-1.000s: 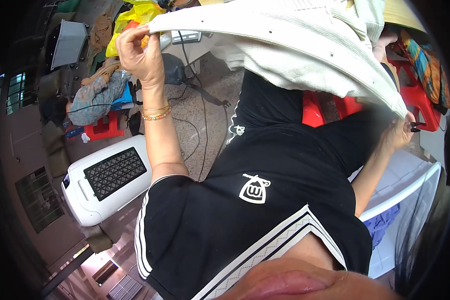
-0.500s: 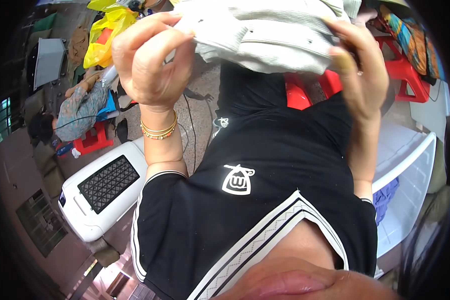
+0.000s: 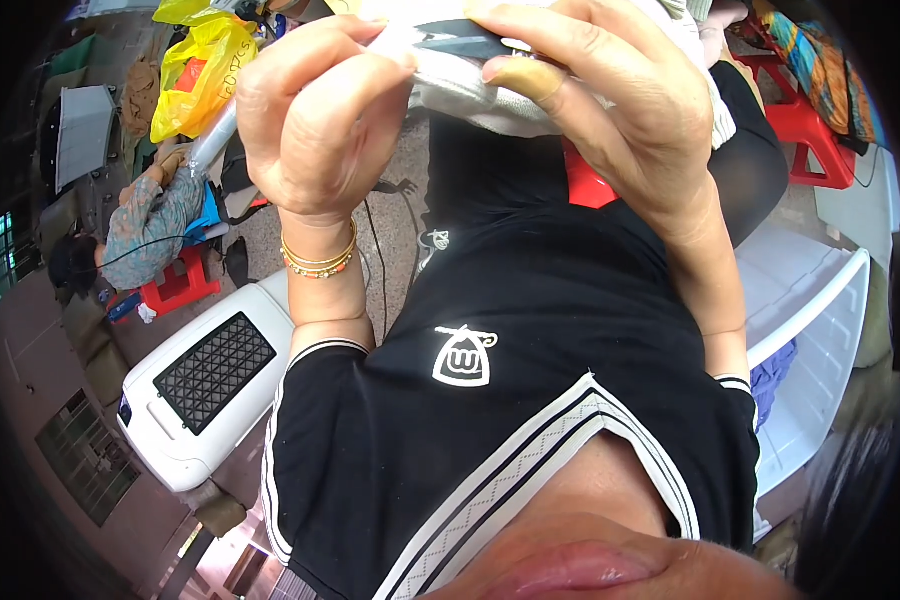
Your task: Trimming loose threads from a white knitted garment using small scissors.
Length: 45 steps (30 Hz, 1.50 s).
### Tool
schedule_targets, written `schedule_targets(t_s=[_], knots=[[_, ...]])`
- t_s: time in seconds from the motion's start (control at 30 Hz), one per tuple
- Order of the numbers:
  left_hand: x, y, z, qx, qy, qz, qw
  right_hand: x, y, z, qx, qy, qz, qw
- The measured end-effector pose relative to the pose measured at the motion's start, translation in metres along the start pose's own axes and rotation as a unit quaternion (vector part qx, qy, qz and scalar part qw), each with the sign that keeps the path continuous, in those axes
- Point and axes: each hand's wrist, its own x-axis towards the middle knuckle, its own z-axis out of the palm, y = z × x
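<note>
Two bare hands come close together over a white garment (image 3: 465, 95), which is bunched up in front of the person, above the lap. The left hand (image 3: 315, 125), with bangles (image 3: 320, 265) on its wrist, has thumb and forefinger closed in a pinch on the cloth. The right hand (image 3: 620, 95) has its fingers bent round a pair of small dark snips (image 3: 460, 45), partly hidden from me, the blade end pointing toward the left fingertips. The person wears a black top (image 3: 400, 440) with striped trim and black trousers (image 3: 515, 190); a bit of red plastic (image 3: 590, 185) shows between the legs. By the left elbow I see a white appliance (image 3: 160, 450) with a dark grille (image 3: 215, 372); on the other side is a pale plastic bin (image 3: 820, 310) with purple cloth (image 3: 773, 385) in it. Beyond, to the right, patterned cloth (image 3: 815, 75) lies over a red stool (image 3: 815, 140). Farther off on the left are a yellow bag (image 3: 202, 75) and another person (image 3: 150, 225), in a patterned top, sitting on a red seat (image 3: 182, 285).
</note>
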Motion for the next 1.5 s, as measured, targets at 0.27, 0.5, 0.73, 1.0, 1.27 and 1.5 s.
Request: schedule_targets(t_s=[0.27,0.5,0.73,1.0,1.27,1.5], knots=[[-0.003,-0.005,0.0,0.016,-0.008,-0.012,1.0,0.004,0.003,0.0,0.0,0.004,-0.015,1.0],[-0.073,-0.056,0.005,-0.193,0.159,-0.444,0.86,-0.003,0.028,0.013,-0.011,0.052,0.014,0.999],[-0.121,-0.05,0.0,-0.575,0.144,-0.66,0.462,-0.002,0.036,0.026,-0.046,0.027,0.011,0.999],[-0.092,-0.023,-0.008,-0.719,0.214,-0.594,0.292,0.006,0.036,0.049,-0.178,-0.022,-0.074,0.981],[-0.094,-0.022,0.002,-0.609,0.192,-0.596,0.487,0.017,0.039,0.061,-0.188,-0.033,-0.086,0.978],[-0.085,-0.014,0.003,-0.593,0.193,-0.58,0.523,0.019,0.053,0.074,-0.192,-0.041,-0.068,0.978]])
